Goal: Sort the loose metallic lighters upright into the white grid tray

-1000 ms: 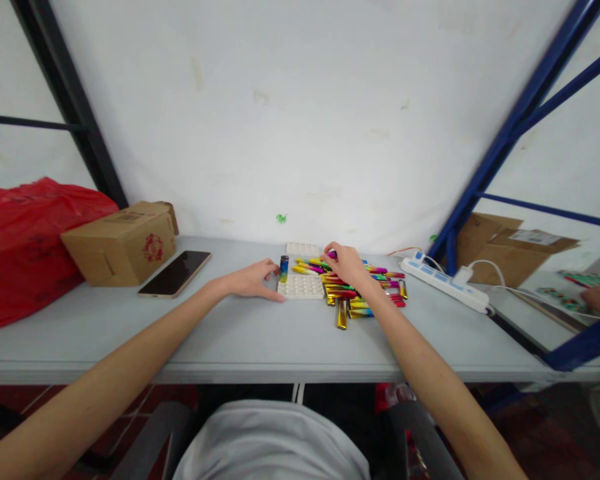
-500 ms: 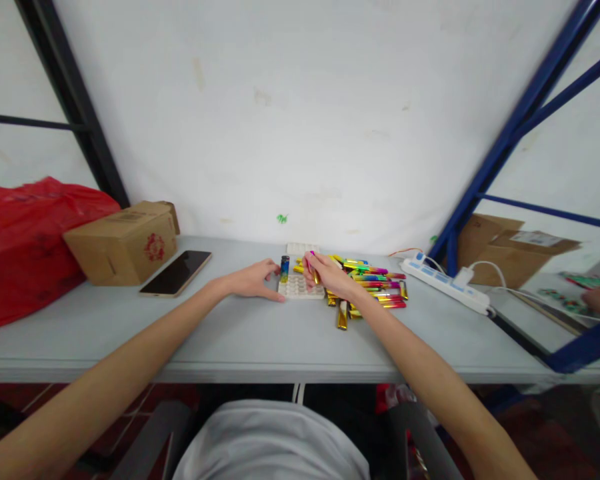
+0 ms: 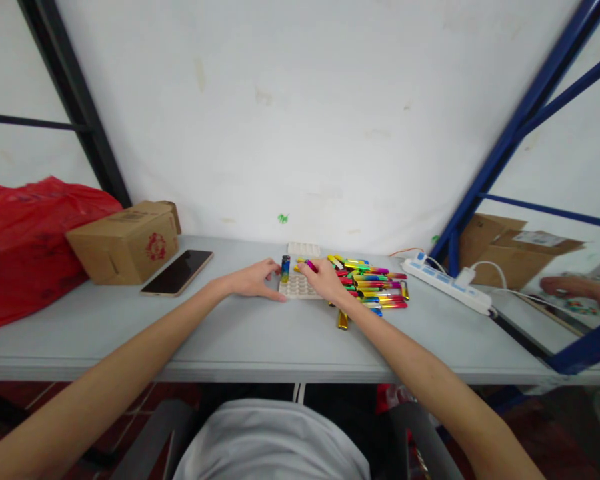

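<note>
My left hand (image 3: 254, 279) lies at the left side of a white tray (image 3: 295, 288) with rows of small cells, its thumb and fingers apart and nothing held. Beside its fingertips, a blue and yellow lighter (image 3: 285, 269) with a dark top stands upright in the tray. Over the tray's right part, my right hand (image 3: 324, 280) pinches a shiny purple lighter (image 3: 311, 266), tilted; its lower part is hidden by the fingers. A loose pile of shiny multicoloured lighters (image 3: 375, 283) lies right of the tray, partly behind my right hand.
Behind stands another white tray (image 3: 303, 249). To the left are a phone (image 3: 177, 273), a cardboard box (image 3: 125, 243) and a red plastic bag (image 3: 35, 247). At right, a power strip (image 3: 447, 283) lies by a blue frame (image 3: 510, 133); beyond it is another person's hand (image 3: 575, 288).
My right hand has moved slightly left over the tray, tilting the purple lighter. My left hand stays in place. The other person's hand has come further left.
</note>
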Motion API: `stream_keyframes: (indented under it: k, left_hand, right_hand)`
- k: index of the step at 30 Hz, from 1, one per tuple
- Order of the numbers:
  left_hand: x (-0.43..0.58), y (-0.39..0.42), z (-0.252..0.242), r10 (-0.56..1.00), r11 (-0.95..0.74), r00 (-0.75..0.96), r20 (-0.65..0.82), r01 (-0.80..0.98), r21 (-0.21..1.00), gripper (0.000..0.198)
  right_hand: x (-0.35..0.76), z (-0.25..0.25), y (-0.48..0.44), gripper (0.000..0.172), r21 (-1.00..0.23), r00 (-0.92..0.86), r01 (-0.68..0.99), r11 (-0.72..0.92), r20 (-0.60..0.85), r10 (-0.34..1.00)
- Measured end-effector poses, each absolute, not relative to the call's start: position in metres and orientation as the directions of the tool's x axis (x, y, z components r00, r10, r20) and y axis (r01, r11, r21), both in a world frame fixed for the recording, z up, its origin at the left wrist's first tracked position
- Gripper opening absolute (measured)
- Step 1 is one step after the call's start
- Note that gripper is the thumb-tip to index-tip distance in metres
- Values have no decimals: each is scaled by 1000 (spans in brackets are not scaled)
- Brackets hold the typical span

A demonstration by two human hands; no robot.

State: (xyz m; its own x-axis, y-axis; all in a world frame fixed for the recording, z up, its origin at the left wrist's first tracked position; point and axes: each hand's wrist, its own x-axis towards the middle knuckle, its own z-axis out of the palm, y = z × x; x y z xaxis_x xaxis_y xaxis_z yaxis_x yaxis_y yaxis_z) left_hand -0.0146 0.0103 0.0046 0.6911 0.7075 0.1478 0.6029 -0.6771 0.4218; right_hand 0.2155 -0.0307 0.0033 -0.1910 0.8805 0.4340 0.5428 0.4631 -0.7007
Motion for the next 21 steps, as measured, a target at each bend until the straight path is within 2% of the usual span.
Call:
stream_keyframes:
  k: [6,10,15,21]
  left_hand:
    - [-15,11,5,708,-678,691,150,604,419,79]
    - [-15,11,5,705,-681,695,143,607,409,80]
    - [-15,10,5,703,-682,697,139,607,409,79]
    - [-15,10,4,711,-674,687,149,606,424,80]
  right_hand:
    - [214,3,-28,43,-669,-192,581,462,439,878]
    - [216,3,-30,43,-616,-236,577,537,504,831]
    - [217,3,-32,36,-637,-340,535,555,439,832]
    - [217,2,-31,52,-362,-433,683,635,499,750]
